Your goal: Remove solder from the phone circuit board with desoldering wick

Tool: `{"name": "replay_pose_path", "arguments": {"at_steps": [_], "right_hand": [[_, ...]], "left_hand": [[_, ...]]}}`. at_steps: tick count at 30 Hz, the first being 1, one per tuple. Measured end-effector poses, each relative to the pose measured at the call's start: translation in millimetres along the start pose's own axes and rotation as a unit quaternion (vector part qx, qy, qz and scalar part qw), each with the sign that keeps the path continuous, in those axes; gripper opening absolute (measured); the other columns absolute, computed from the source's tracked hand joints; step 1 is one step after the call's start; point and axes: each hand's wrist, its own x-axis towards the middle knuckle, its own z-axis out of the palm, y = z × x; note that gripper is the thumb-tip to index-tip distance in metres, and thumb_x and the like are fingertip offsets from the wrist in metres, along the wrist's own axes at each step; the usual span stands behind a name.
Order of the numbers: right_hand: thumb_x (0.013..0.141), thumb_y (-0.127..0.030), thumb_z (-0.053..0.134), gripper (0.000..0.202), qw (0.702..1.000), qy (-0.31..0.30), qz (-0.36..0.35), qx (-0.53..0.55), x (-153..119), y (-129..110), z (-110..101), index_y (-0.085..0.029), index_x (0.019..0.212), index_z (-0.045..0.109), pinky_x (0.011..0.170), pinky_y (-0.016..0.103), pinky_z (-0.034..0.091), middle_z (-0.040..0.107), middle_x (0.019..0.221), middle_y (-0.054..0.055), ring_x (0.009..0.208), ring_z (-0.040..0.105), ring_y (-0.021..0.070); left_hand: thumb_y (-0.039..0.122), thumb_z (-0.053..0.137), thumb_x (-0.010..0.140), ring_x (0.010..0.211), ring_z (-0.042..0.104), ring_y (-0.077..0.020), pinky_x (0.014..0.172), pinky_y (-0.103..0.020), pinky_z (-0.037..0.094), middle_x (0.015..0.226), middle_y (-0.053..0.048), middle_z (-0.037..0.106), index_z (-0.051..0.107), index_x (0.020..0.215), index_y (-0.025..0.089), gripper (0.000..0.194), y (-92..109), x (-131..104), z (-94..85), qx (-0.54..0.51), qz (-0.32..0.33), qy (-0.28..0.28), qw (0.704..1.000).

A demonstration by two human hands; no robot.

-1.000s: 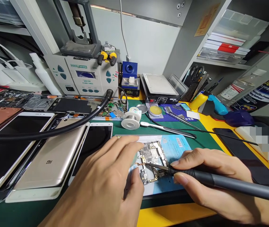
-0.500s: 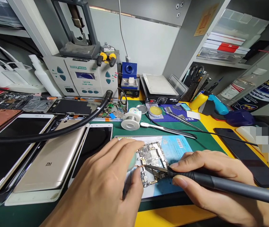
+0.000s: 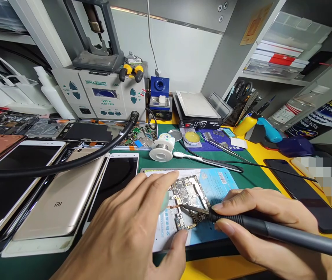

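Observation:
My right hand [image 3: 259, 221] grips a black soldering iron [image 3: 253, 225] like a pen. Its tip meets a phone logic board [image 3: 190, 194], where a strip of copper desoldering braid [image 3: 173, 207] lies. My left hand [image 3: 136, 221] arches over the board's left side, index fingertip near its upper corner and thumb near its lower edge. Under the index finger shows part of a round greenish spool [image 3: 164, 203], from which the braid runs; my left hand holds it, other fingers hidden. Beneath the board is a blue-and-white printed box [image 3: 221, 194].
Phones [image 3: 49, 198] lie at left, with a thick black hose [image 3: 95, 155] across them. Behind stand a solder wire reel [image 3: 161, 149], a tin of yellow paste [image 3: 192, 137], tweezers [image 3: 212, 140], a white-tipped brush [image 3: 197, 157] and a hot-air station [image 3: 104, 95]. A dark phone [image 3: 297, 190] lies right.
My left thumb has moved down, away from the braid toward the board's lower edge, baring more of the braid and printed box. The iron's tip has shifted slightly right.

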Motion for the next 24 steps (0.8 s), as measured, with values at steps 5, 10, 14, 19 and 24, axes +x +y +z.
{"name": "replay_pose_path", "arguments": {"at_steps": [5,10,14,19,24], "right_hand": [[0.078,-0.005,0.078,0.031,1.000,-0.003,-0.005,0.000,-0.3,0.3,-0.7,-0.031,0.095,0.077,0.049,0.019,0.059,0.082,0.071,-0.004,0.054,0.078,0.0165],[0.078,-0.006,0.079,0.031,1.000,-0.001,-0.002,-0.003,-0.4,0.0,-1.9,-0.032,0.094,0.076,0.050,0.019,0.059,0.082,0.071,-0.005,0.056,0.078,0.0161],[0.078,-0.007,0.080,0.029,1.000,-0.002,-0.011,-0.004,-1.5,-0.3,-2.2,-0.031,0.094,0.078,0.048,0.020,0.059,0.082,0.071,-0.003,0.056,0.079,0.0179],[0.078,-0.007,0.080,0.030,1.000,-0.007,-0.010,-0.011,-3.4,-0.2,-2.3,-0.031,0.096,0.077,0.049,0.021,0.059,0.083,0.073,-0.003,0.057,0.079,0.0183],[0.079,-0.008,0.081,0.033,1.000,-0.018,-0.012,-0.022,-2.5,0.1,-5.3,-0.033,0.100,0.076,0.053,0.020,0.061,0.083,0.074,-0.006,0.058,0.079,0.0169]], "left_hand": [[0.028,0.061,0.085,0.119,0.073,-0.0265,0.094,-0.042,0.067,0.129,-0.003,0.075,0.053,0.144,0.024,0.059,-1.0,-0.4,-0.1,0.003,-0.010,-0.009,1.000],[0.026,0.062,0.084,0.119,0.073,-0.0248,0.099,-0.038,0.064,0.128,-0.002,0.075,0.053,0.143,0.025,0.060,2.8,3.7,-1.5,-0.005,-0.013,-0.011,1.000],[0.026,0.062,0.085,0.120,0.073,-0.0251,0.098,-0.040,0.065,0.128,-0.003,0.075,0.054,0.142,0.025,0.058,3.8,4.5,-3.5,-0.007,-0.015,-0.014,1.000],[0.026,0.061,0.085,0.121,0.073,-0.0272,0.097,-0.042,0.066,0.129,-0.005,0.075,0.054,0.143,0.024,0.059,2.4,2.5,-3.5,-0.008,-0.011,-0.009,1.000],[0.025,0.062,0.084,0.118,0.073,-0.0268,0.094,-0.043,0.067,0.125,-0.004,0.076,0.054,0.143,0.023,0.059,3.3,5.0,-6.0,-0.017,-0.013,-0.023,0.999]]}}
